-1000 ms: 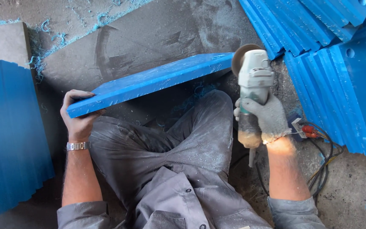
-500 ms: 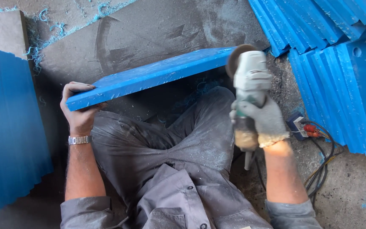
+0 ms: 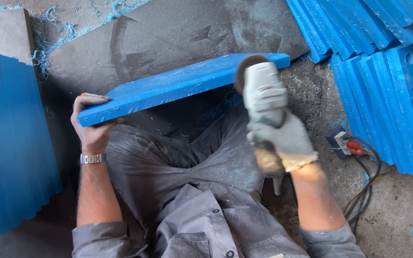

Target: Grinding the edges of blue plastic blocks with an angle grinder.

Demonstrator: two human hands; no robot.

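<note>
A long blue plastic slab (image 3: pixel 168 88) lies across my lap, tilted up to the right. My left hand (image 3: pixel 91 128), bare with a metal wristwatch, grips its near-left end. My right hand (image 3: pixel 283 141) wears a grey work glove and is closed around the body of a pale grey angle grinder (image 3: pixel 263 95). The grinder's dark disc (image 3: pixel 244 71) sits against the slab's near edge, close to its right end. Grey trousers dusted with blue shavings are beneath the slab.
Stacks of blue slabs stand at the left (image 3: pixel 10 153) and upper right (image 3: pixel 383 71). A dark grey sheet (image 3: pixel 168 38) lies behind the slab. A power socket with cables (image 3: pixel 345 143) rests on the concrete floor to the right.
The grinder and my right hand have moved left along the slab's edge, away from its right end. My left hand keeps its hold on the slab.
</note>
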